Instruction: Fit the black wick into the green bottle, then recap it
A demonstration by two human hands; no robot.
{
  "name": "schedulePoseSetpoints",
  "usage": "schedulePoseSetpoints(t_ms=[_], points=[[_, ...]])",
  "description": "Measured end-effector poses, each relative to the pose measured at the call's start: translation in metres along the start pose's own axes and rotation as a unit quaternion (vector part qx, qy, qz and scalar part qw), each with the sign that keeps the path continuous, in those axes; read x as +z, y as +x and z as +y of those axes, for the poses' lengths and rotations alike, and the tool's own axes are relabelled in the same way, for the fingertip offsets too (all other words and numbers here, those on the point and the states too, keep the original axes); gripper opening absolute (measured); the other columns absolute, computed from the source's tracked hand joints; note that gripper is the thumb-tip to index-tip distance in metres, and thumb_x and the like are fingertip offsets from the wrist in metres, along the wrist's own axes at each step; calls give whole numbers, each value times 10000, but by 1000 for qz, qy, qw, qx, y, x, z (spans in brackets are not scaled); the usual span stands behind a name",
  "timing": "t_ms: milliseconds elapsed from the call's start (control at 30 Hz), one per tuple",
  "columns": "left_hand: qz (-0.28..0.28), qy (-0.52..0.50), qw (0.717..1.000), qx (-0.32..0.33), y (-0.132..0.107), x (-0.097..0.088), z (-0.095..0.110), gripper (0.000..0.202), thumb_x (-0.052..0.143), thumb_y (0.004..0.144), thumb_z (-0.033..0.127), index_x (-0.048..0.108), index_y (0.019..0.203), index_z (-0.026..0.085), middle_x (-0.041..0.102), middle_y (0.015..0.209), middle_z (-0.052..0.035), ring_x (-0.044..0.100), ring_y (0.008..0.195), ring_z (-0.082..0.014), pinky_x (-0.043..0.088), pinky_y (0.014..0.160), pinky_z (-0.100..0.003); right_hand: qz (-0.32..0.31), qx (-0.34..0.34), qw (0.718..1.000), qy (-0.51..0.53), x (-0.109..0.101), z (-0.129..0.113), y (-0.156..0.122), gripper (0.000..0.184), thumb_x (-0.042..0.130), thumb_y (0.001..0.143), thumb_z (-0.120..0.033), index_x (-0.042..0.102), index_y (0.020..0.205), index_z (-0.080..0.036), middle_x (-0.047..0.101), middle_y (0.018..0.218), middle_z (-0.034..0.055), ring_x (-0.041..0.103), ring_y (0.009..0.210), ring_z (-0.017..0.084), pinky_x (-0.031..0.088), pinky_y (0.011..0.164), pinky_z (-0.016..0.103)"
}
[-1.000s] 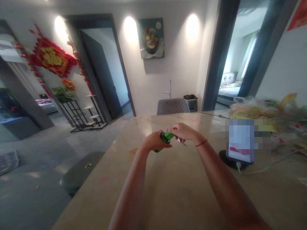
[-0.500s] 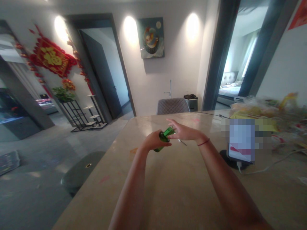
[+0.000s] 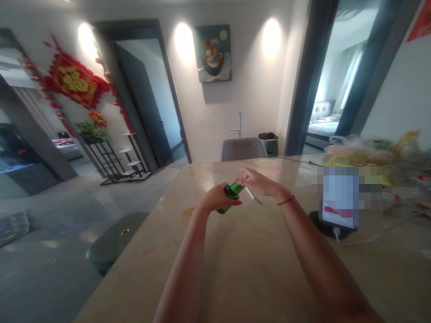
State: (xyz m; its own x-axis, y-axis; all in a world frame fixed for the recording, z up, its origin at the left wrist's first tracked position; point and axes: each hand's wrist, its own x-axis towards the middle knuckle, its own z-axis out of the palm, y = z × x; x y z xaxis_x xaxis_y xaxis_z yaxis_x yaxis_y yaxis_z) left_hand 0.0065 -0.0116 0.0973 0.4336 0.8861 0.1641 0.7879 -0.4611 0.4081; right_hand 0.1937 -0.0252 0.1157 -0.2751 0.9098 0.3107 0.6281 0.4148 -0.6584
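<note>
My left hand (image 3: 215, 199) is wrapped round a small green bottle (image 3: 231, 194) held tilted just above the beige table (image 3: 235, 269). My right hand (image 3: 259, 184) is at the bottle's far end, fingertips touching it, fingers partly spread. A thin white stick-like thing (image 3: 252, 194) juts out under the right hand; I cannot tell whether the hand grips it. A red string circles my right wrist.
A phone on a round black stand (image 3: 332, 222) with a white cable sits to the right. Behind it lies a heap of yellow packets and bags (image 3: 373, 157). A grey chair (image 3: 243, 149) stands at the table's far end, a green stool (image 3: 112, 242) at its left.
My right hand has loosened from a closed grip over the bottle's end to spread fingers touching it. The left hand and bottle have stayed in place.
</note>
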Motion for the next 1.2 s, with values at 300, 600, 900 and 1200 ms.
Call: schedulePoseSetpoints(t_ms=[300, 600, 900, 1200], points=[[-9, 3, 1000, -12, -2, -2, 5, 579, 642, 522, 608, 556, 909, 186, 646, 836, -38, 581, 740, -192, 398, 605, -254, 4, -40, 999, 0, -1, -7, -1, 351, 588, 745, -199, 522, 1079, -113, 609, 991, 110, 588, 833, 158, 468, 737, 269], [10, -67, 997, 25, -2, -1, 13, 588, 646, 528, 605, 571, 922, 174, 640, 848, -33, 575, 750, -188, 422, 646, -271, -13, -76, 991, 108, -18, -4, -6, 306, 596, 695, -125, 572, 1001, -135, 626, 994, 83, 603, 837, 154, 480, 794, 310], [8, -129, 990, 53, -1, -2, 19, 579, 660, 552, 561, 579, 959, 156, 641, 880, -49, 569, 780, -185, 428, 677, -279, -26, -116, 974, 195, -25, -1, -8, 333, 616, 706, -182, 577, 1034, -139, 641, 1013, 91, 613, 883, 165, 483, 807, 311], [-2, -132, 990, 48, -1, -3, 12, 581, 673, 540, 548, 592, 962, 157, 642, 857, -44, 570, 758, -178, 434, 680, -287, 15, -73, 985, 158, -16, -7, -2, 347, 587, 758, -364, 578, 1007, -122, 627, 1020, 114, 604, 881, 163, 491, 741, 261]])
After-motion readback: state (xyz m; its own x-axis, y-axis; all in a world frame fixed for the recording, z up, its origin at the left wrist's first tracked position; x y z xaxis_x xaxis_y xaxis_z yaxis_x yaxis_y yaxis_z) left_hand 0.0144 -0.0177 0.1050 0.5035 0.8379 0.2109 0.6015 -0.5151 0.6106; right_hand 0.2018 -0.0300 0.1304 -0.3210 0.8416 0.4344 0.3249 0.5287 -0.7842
